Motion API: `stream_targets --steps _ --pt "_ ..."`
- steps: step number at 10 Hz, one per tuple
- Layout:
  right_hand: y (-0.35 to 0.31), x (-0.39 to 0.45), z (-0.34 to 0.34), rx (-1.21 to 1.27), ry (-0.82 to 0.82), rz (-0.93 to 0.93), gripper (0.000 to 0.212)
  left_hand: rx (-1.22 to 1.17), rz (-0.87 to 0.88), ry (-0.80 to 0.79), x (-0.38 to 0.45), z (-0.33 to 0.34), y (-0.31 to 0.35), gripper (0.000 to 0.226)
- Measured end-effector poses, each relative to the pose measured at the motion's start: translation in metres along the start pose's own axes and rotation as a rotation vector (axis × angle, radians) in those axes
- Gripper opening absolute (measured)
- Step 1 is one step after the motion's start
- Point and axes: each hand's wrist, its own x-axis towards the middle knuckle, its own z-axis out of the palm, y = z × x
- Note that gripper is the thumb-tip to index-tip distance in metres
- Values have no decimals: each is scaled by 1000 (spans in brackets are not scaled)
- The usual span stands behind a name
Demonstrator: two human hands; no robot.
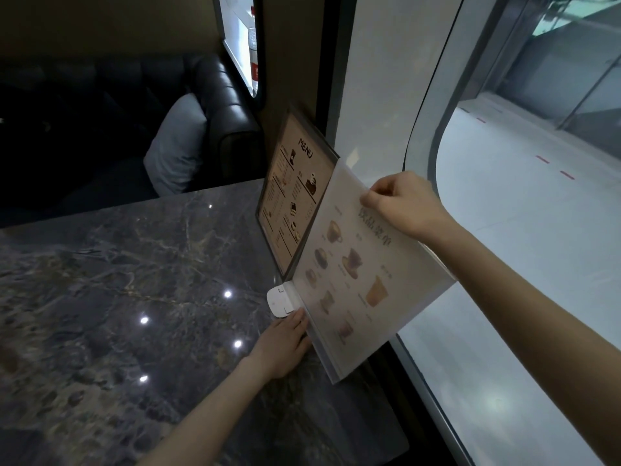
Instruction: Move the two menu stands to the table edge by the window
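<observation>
while the right hand [400, 203] pinches the white menu [363, 264] at its top and the left hand [285, 344] clasps its base, it looks light, stiff, slippery; brown menu [295, 193] stands just beside.

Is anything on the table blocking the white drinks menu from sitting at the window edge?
Nothing visible blocks it. The white drinks menu, held by both hands, is already at the window edge beside the brown menu stand.

Both forearms [208, 408] are bare, with no sleeves showing.
</observation>
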Motion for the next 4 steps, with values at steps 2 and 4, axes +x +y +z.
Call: stream_targets --steps 2,4 --pt "-9 4 -3 -6 37 -73 32 -128 -19 83 2 -17 5 45" --pt "-26 -1 -2 -108 138 -257 43 -102 -110 177 4 -35 0 37"
